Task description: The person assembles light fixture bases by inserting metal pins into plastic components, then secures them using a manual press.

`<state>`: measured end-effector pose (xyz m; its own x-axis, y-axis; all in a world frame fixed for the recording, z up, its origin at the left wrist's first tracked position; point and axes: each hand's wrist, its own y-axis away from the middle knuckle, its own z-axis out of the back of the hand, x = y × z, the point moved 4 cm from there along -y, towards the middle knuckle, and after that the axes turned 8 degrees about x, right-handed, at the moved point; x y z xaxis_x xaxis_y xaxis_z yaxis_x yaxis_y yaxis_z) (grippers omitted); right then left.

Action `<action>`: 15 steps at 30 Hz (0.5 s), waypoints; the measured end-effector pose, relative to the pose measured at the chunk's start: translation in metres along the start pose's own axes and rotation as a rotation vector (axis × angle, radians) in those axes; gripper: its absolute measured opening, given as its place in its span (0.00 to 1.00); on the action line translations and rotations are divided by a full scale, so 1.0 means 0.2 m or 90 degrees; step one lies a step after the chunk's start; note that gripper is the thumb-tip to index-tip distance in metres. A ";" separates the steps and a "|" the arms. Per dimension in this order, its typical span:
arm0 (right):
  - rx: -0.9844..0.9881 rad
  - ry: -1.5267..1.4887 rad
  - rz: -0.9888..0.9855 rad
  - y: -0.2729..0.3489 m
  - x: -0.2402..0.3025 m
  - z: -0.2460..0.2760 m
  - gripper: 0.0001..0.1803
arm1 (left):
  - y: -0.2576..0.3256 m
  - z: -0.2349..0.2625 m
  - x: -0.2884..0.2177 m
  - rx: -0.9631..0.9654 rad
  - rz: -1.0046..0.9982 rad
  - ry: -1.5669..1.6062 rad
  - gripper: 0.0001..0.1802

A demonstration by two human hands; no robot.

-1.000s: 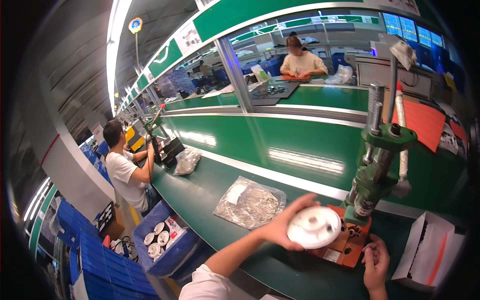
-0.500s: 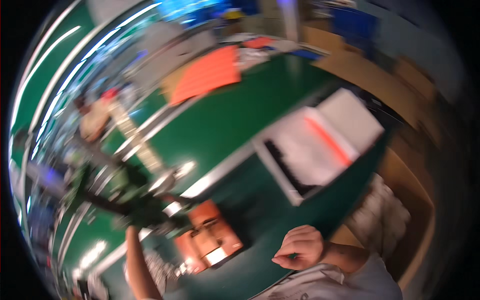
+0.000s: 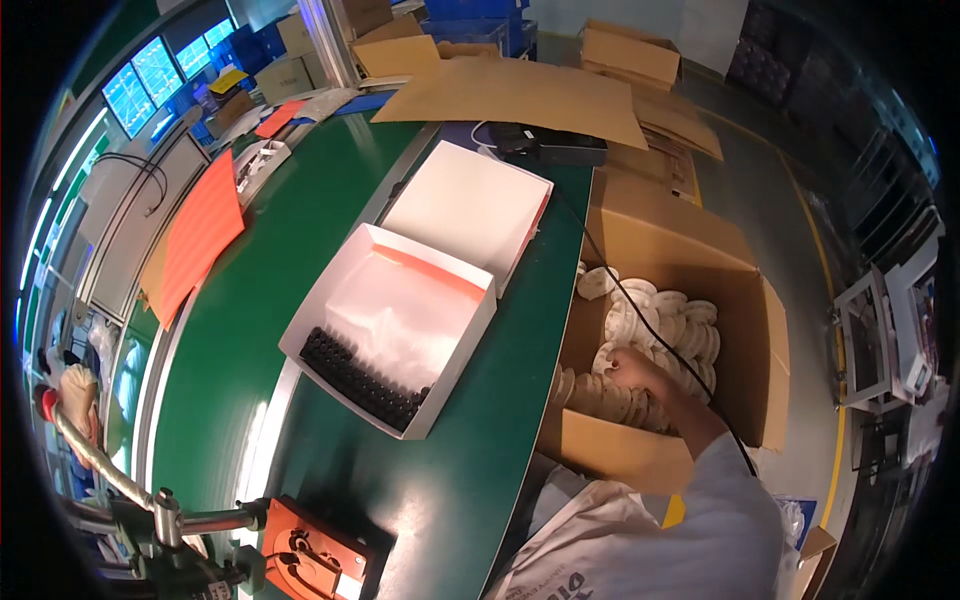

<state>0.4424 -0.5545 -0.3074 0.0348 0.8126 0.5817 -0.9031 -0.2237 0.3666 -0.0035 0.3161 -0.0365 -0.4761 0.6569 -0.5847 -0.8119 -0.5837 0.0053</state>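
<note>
My right hand (image 3: 632,370) reaches into an open cardboard box (image 3: 625,448) on my right. Its fingers are bent and closed at the edge of a white disc (image 3: 604,357); their tips are partly hidden. Around it lie several more white round discs (image 3: 675,325), stacked on edge in rows. My left hand is out of the picture. On the green bench stands an open white carton (image 3: 455,345), with small black cylindrical parts (image 3: 365,380) in rows along its near side.
An orange fixture (image 3: 310,550) sits at the bench's near end, beside a metal clamp stand (image 3: 168,515). Behind the carton lies a white lid (image 3: 470,205). A black cable (image 3: 640,310) hangs across the box. Another person's hand (image 3: 78,390) shows at far left.
The view has swung to the right. My right hand has gone from above my lap into the cardboard box. My left arm, near the orange fixture before, has left the picture.
</note>
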 end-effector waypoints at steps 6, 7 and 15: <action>-0.126 0.080 0.036 -0.51 0.05 0.05 0.28 | 0.53 -0.07 -0.46 -0.134 0.027 -0.092 0.43; -0.197 0.156 0.083 -0.66 0.22 0.01 0.33 | 0.86 0.26 0.13 -0.183 0.052 -0.120 0.43; -0.036 0.421 -0.089 -1.05 0.06 0.23 0.50 | 0.65 -0.11 -1.11 -0.187 -0.220 -0.377 0.37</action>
<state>0.6528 -0.5225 -0.3445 -0.1000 0.9941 -0.0408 -0.9306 -0.0790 0.3575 0.0031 0.0837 0.0763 -0.3800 0.9247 0.0216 -0.8643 -0.3467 -0.3644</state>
